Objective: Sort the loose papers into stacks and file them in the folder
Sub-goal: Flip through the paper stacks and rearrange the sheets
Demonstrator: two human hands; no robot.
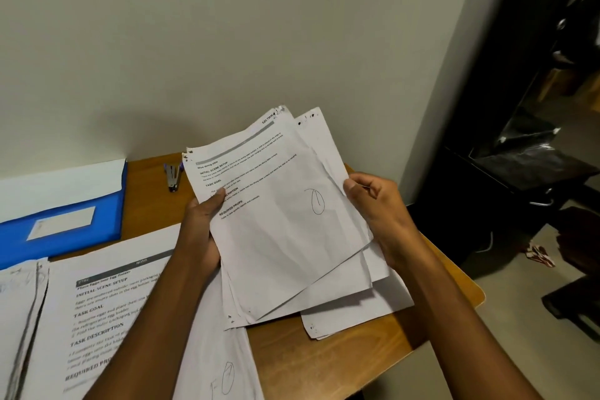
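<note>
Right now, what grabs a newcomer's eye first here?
The crumpled bundle of printed papers at centre, gripped by the left hand and right hand above the wooden table. Next, the blue folder at far left, and the small stapler by the wall.

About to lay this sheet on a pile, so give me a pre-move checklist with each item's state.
1. Left hand grips the held bundle, thumb on the top sheet: ok.
2. Right hand pinches the bundle's right edge: ok.
3. Bundle squared: not ok, sheets fan out at the bottom and right.
4. Top sheet heading readable for sorting: ok.
5. Sorted pile on the table within view: ok.
6. Folder open to take stacks: cannot tell.
</note>
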